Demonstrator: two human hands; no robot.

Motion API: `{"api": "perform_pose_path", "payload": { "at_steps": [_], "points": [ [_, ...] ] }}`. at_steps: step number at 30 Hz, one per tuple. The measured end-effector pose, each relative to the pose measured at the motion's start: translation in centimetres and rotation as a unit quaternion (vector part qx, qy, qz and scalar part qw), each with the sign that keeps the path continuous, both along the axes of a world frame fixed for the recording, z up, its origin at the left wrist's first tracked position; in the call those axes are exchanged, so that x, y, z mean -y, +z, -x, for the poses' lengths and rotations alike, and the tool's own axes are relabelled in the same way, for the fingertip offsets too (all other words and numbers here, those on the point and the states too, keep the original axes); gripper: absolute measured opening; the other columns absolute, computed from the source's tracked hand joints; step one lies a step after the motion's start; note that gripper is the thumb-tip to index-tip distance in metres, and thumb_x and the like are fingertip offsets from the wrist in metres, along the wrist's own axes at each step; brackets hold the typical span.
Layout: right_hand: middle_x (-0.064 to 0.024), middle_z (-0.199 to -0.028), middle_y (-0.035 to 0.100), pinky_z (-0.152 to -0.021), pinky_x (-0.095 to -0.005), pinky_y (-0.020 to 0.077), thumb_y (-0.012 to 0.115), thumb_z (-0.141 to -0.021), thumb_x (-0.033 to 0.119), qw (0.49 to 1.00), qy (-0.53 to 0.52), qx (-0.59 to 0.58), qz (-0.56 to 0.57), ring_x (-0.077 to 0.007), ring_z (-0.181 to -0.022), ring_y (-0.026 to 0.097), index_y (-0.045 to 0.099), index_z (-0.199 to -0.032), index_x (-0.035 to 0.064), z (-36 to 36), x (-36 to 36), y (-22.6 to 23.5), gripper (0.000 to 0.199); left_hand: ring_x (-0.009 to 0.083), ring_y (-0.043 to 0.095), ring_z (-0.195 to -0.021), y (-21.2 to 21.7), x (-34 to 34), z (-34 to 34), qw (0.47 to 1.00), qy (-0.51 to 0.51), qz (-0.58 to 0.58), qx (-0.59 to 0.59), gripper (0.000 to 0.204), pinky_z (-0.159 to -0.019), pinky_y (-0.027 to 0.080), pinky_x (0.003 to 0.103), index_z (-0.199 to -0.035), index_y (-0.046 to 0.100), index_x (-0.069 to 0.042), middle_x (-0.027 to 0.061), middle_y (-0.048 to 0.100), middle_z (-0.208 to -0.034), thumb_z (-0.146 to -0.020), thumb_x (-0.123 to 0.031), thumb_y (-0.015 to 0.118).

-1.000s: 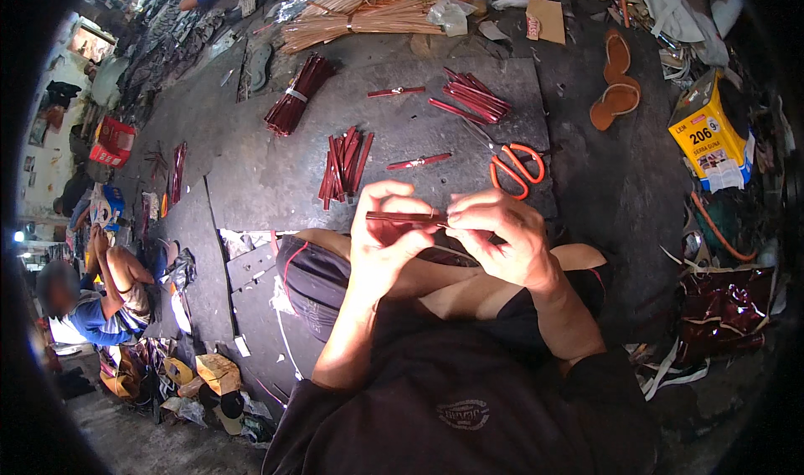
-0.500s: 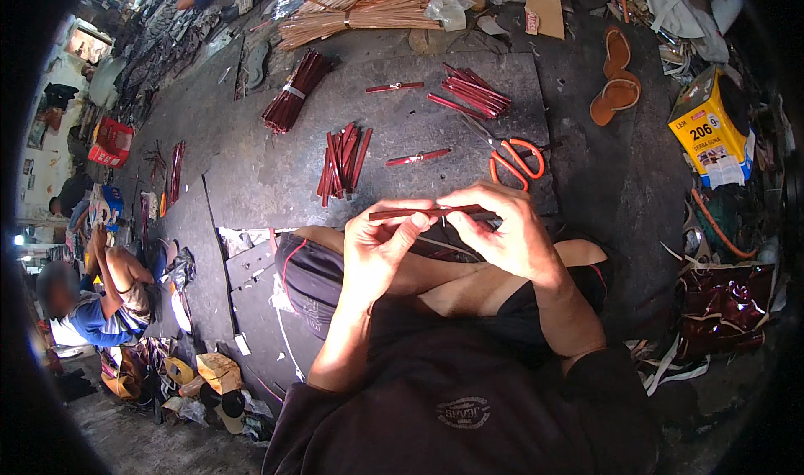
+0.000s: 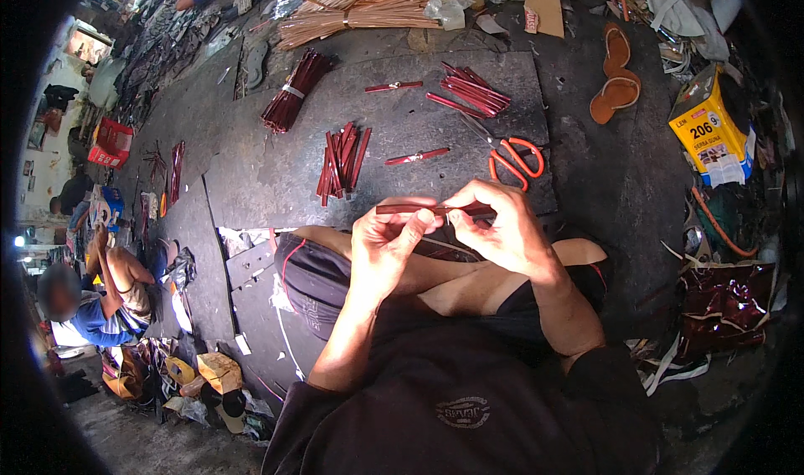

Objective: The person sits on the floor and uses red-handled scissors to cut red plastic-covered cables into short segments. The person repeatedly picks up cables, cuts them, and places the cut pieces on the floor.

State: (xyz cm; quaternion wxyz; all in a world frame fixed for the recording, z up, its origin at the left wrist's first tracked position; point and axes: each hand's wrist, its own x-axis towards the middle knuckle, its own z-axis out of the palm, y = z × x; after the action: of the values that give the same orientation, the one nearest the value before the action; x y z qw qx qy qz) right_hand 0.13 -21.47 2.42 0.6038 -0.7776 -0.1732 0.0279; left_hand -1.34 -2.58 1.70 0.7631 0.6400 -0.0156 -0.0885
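A narrow dark-red strap (image 3: 400, 210) lies across both my hands above my crossed legs. My left hand (image 3: 381, 242) pinches it between thumb and fingers near the middle. Close beside, my right hand (image 3: 501, 228) grips the other part, thumb and forefinger together; its far end is partly hidden by the fingers. Just beyond, a similar red strap with a shiny fitting (image 3: 418, 156) rests on the dark board, and another such strap (image 3: 394, 87) lies farther off. Orange-handled scissors (image 3: 517, 164) sit beyond my right hand, blades pointing away.
Loose red strips (image 3: 342, 162) and a second pile (image 3: 474, 90) lie on the board (image 3: 276, 174). A tied red bundle (image 3: 293, 92) is at far left. Sandals (image 3: 615, 98) and a yellow box (image 3: 710, 128) stand to the right. Another person (image 3: 100, 308) sits at left.
My left hand has shifted slightly right and turned, its fingers curling more around the strap. My right hand stays close to the same place, still gripping it.
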Motion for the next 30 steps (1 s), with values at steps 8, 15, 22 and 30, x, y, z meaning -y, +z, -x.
{"api": "perform_pose_path", "payload": {
  "at_steps": [8, 15, 22, 30],
  "points": [
    [-0.01, -0.091, 0.067, -0.069, -0.0268, 0.051, 0.063, -0.09, 0.004, 0.999, 0.04, -0.002, -0.023, -0.0129, -0.08, 0.064, 0.064, -0.104, -0.0022, -0.3, 0.5, 0.3, 0.015, 0.0154, 0.067, -0.082, -1.0, -0.1, -0.5, 0.998, 0.01, 0.046, -0.032, 0.015, -0.079, 0.055, 0.028, -0.103, 0.065, 0.002, 0.0099, 0.07, -0.091, -0.094, -0.008, 0.061],
    [-0.0067, -0.091, 0.067, -0.071, -0.0229, 0.0505, 0.063, -0.092, 0.004, 0.997, 0.047, -0.049, -0.045, -0.0076, -0.082, 0.062, 0.063, -0.105, -0.0029, -0.5, 0.7, -0.6, 0.015, 0.0163, 0.068, -0.084, -0.6, 0.0, -0.7, 0.995, 0.01, 0.081, -0.051, 0.015, -0.08, 0.056, 0.03, -0.103, 0.064, 0.002, 0.0107, 0.07, -0.093, -0.093, -0.008, 0.063],
    [-0.0089, -0.088, 0.07, -0.07, -0.0274, 0.0509, 0.066, -0.09, 0.012, 0.995, 0.029, -0.06, -0.081, -0.0109, -0.081, 0.065, 0.064, -0.1, -0.0012, -0.3, 0.0, -0.2, 0.016, 0.0166, 0.067, -0.086, -0.5, -0.3, -0.5, 0.997, -0.011, 0.07, -0.017, 0.014, -0.08, 0.056, 0.029, -0.102, 0.064, 0.004, 0.012, 0.069, -0.096, -0.092, -0.005, 0.063],
    [-0.0049, -0.085, 0.067, -0.069, -0.0227, 0.051, 0.063, -0.091, 0.005, 0.996, 0.032, -0.061, -0.062, -0.0074, -0.079, 0.062, 0.062, -0.097, -0.0024, -0.5, 0.1, -0.8, 0.01, 0.0164, 0.066, -0.088, -0.3, 0.1, -0.3, 0.999, -0.012, 0.038, -0.011, 0.014, -0.081, 0.055, 0.029, -0.104, 0.064, 0.004, 0.0121, 0.068, -0.099, -0.092, -0.004, 0.062]
  ]
}}
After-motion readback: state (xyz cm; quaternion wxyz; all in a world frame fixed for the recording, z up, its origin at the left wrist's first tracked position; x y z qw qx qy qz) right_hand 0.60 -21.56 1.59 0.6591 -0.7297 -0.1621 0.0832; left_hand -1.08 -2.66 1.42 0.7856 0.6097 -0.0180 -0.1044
